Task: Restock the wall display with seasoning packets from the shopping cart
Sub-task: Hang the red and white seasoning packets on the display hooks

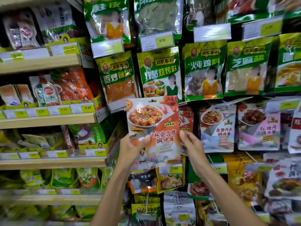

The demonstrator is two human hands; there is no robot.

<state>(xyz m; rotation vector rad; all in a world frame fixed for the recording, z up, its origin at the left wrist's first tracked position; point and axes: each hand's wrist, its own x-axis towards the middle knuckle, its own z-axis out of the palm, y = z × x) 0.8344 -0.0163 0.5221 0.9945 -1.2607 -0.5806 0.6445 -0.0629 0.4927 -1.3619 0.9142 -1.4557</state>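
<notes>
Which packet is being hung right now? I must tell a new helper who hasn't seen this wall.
Find the wall display of hanging green packets right of the wooden shelves. Below the green rows, both hands hold one packet by its lower edges. Unlike its neighbours, it shows a plate of red tofu on an orange band.

bright, even light — packet glare, blurred bowed edges

Hanging packets (216,128) crowding both sides
</notes>
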